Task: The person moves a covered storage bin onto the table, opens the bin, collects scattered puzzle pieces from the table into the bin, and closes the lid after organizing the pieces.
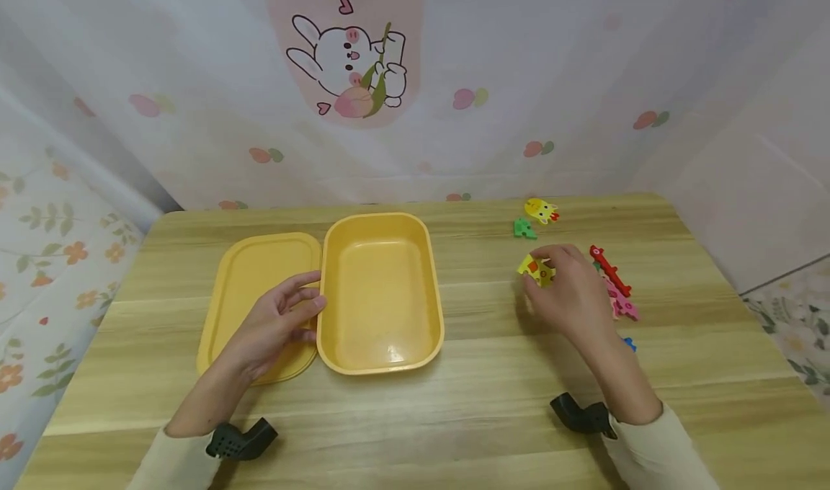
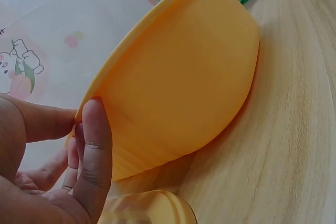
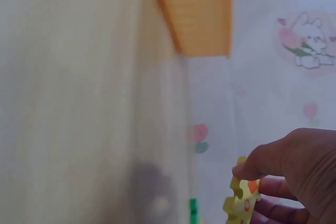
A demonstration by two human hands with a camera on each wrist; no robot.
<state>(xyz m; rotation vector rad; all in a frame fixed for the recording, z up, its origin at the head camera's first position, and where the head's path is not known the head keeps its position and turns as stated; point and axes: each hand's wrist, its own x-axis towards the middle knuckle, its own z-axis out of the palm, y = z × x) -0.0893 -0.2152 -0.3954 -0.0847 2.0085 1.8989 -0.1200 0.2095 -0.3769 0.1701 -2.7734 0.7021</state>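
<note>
A yellow plastic box [image 1: 381, 295] stands upright on the table, its inside bare. My left hand [image 1: 280, 324] pinches the box's left rim, the thumb at the edge and a finger against the outer wall [image 2: 178, 82]. Over the table to the right, my right hand [image 1: 570, 292] holds a small yellow piece with orange spots [image 1: 543, 272] and notched edges, raised off the wood in the right wrist view [image 3: 244, 195]. Near that hand lie a green piece [image 1: 524, 228], a yellow giraffe-head piece [image 1: 541, 210], a red piece [image 1: 611, 271] and a pink piece [image 1: 624, 304].
Left of the box lies a flat yellow lid [image 1: 259, 266], partly under my left hand. A bit of a blue piece [image 1: 629, 344] shows beside my right wrist. A patterned curtain [image 1: 480, 58] hangs along the table's [image 1: 415, 432] back edge.
</note>
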